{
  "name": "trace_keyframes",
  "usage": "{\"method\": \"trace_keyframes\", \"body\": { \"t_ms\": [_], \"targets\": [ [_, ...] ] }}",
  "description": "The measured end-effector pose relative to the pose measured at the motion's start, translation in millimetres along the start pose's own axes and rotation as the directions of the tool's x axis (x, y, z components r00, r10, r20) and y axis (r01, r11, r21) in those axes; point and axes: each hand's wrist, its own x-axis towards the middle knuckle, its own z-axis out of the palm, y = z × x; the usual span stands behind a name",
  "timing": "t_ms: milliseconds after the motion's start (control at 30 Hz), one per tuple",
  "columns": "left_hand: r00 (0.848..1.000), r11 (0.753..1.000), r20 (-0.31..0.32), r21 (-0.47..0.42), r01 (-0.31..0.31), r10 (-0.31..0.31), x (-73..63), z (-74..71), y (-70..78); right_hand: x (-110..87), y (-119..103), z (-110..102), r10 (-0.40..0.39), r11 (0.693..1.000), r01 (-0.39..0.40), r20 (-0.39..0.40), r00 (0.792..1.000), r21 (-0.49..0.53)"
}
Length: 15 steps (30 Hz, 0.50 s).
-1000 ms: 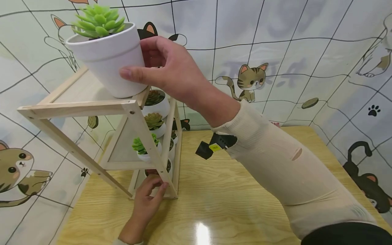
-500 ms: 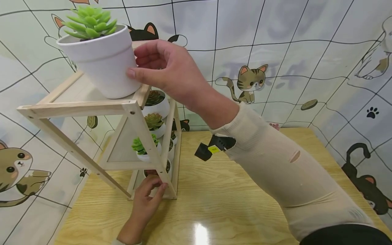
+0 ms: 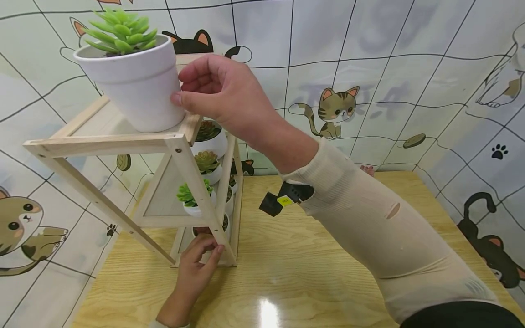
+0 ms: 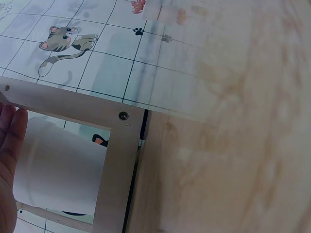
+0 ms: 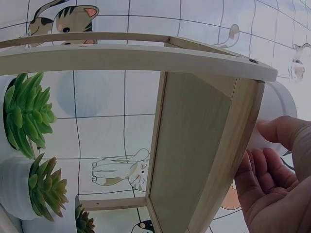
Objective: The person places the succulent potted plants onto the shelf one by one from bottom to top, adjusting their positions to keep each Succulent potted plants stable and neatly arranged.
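A white pot (image 3: 137, 86) with a bright green succulent (image 3: 123, 32) stands on the top board of a wooden plant shelf (image 3: 106, 146). My right hand (image 3: 234, 95) is at the pot's right side, thumb tip at its wall and the other fingers loosely bent beside it. In the right wrist view the pot (image 5: 279, 99) shows partly behind the shelf's top corner, by the thumb. Low down, my left hand (image 3: 197, 264) holds the shelf's front leg near its foot, thumb on the leg and fingers behind it. A white pot (image 4: 58, 165) shows beside its fingers in the left wrist view.
Lower tiers hold several small succulents in white pots, among them a green one (image 3: 188, 196) and a yellowish one (image 3: 206, 162). The shelf stands on a wood-grain table (image 3: 311, 255), against a cat-patterned wall covering (image 3: 262, 32).
The pot has shifted a little left on the top board. My right thumb has gone from lying across its front to its right edge. The left hand has stayed in place.
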Motion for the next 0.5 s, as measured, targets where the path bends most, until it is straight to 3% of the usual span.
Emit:
{"method": "trace_keyframes", "body": {
  "t_ms": [500],
  "targets": [
    [1.000,1.000,0.002,0.006,0.001,-0.001,0.4,0.2,0.7,-3.7,-1.9,-2.4,-0.002,1.000,0.002,-0.008,1.000,0.009]
  ]
}}
